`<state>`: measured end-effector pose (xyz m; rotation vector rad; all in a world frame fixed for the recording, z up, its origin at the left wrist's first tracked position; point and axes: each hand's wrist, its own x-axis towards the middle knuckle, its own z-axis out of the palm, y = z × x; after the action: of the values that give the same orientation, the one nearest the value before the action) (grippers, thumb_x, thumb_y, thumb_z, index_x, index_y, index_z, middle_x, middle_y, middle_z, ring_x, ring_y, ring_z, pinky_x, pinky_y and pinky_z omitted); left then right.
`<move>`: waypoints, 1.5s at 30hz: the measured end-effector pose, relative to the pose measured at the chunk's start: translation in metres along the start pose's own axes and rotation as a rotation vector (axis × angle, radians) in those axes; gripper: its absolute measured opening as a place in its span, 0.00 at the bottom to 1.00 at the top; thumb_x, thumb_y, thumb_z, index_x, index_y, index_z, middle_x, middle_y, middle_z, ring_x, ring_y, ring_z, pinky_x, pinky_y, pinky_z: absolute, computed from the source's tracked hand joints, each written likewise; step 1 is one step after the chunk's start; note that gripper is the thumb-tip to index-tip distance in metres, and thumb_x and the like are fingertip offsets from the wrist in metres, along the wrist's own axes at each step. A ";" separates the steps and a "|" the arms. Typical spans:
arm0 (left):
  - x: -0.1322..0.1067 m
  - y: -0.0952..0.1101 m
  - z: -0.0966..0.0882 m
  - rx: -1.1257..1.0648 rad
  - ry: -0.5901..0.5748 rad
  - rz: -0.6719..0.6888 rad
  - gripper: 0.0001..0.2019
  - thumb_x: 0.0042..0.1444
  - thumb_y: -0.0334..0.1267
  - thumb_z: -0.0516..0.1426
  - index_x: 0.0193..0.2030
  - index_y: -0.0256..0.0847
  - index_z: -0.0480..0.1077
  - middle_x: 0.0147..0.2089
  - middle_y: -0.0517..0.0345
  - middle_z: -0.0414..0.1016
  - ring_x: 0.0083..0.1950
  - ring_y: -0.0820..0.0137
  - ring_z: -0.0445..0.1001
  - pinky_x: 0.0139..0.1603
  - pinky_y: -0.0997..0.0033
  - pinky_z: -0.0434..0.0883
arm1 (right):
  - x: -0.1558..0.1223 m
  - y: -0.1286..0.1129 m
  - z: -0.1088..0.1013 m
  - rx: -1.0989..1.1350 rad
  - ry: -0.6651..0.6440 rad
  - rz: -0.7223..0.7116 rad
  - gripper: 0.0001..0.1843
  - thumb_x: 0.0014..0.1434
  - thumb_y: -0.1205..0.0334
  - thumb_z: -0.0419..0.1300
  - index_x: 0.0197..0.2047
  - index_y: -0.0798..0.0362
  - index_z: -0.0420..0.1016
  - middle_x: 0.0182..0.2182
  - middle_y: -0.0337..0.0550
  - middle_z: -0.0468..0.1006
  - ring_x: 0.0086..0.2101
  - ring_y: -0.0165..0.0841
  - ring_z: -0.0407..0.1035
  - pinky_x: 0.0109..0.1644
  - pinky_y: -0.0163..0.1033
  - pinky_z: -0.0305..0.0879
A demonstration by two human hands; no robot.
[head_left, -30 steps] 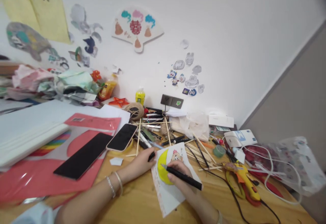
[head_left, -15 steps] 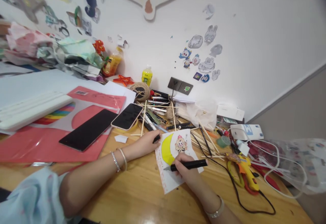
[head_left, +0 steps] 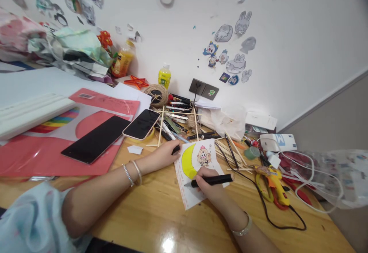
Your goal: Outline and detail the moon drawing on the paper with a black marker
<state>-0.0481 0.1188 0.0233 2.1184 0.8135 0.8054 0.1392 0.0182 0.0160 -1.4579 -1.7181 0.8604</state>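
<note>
A white sheet of paper (head_left: 189, 197) lies on the wooden table, with a yellow crescent (head_left: 188, 162) and a small cartoon figure (head_left: 204, 155) on it. My right hand (head_left: 209, 184) grips a black marker (head_left: 217, 179), its tip pointing left at the paper below the crescent. At the sheet's upper left edge is my left hand (head_left: 168, 154), its fingers closed around a small black piece (head_left: 176, 149) that looks like a marker cap. Bracelets circle both wrists.
Two phones (head_left: 96, 140) lie left on a red plastic packet (head_left: 23, 157). Behind the paper are pens, wooden sticks and a twine roll (head_left: 156, 94). A yellow glue gun (head_left: 277, 188) with a black cord lies right. Bottles (head_left: 164, 77) stand by the wall.
The whole view has tilted downward slightly, so the table things sit higher in the picture. Both hands keep their hold, and the marker stays over nearly the same part of the paper.
</note>
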 end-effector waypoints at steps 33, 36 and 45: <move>-0.001 0.006 -0.003 -0.030 -0.025 -0.003 0.04 0.50 0.29 0.50 0.33 0.40 0.63 0.37 0.58 0.70 0.37 0.70 0.68 0.41 0.70 0.66 | -0.002 -0.004 0.000 0.062 0.000 0.033 0.11 0.47 0.63 0.51 0.15 0.51 0.59 0.12 0.34 0.62 0.17 0.27 0.57 0.21 0.32 0.52; 0.000 0.006 -0.003 -0.033 -0.025 -0.012 0.04 0.50 0.29 0.50 0.33 0.40 0.63 0.36 0.58 0.70 0.37 0.70 0.68 0.41 0.70 0.66 | -0.003 -0.005 0.000 0.089 -0.001 0.042 0.11 0.47 0.63 0.51 0.15 0.51 0.59 0.12 0.34 0.62 0.16 0.26 0.56 0.19 0.31 0.50; -0.001 0.005 -0.002 0.011 -0.016 -0.033 0.04 0.49 0.29 0.50 0.31 0.40 0.61 0.34 0.60 0.69 0.35 0.70 0.67 0.39 0.71 0.66 | -0.002 -0.002 -0.005 0.252 0.047 0.113 0.11 0.48 0.58 0.54 0.18 0.52 0.64 0.12 0.33 0.64 0.14 0.25 0.56 0.17 0.31 0.51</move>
<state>-0.0488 0.1165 0.0279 2.1128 0.8446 0.7671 0.1427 0.0159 0.0199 -1.4022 -1.4457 1.0530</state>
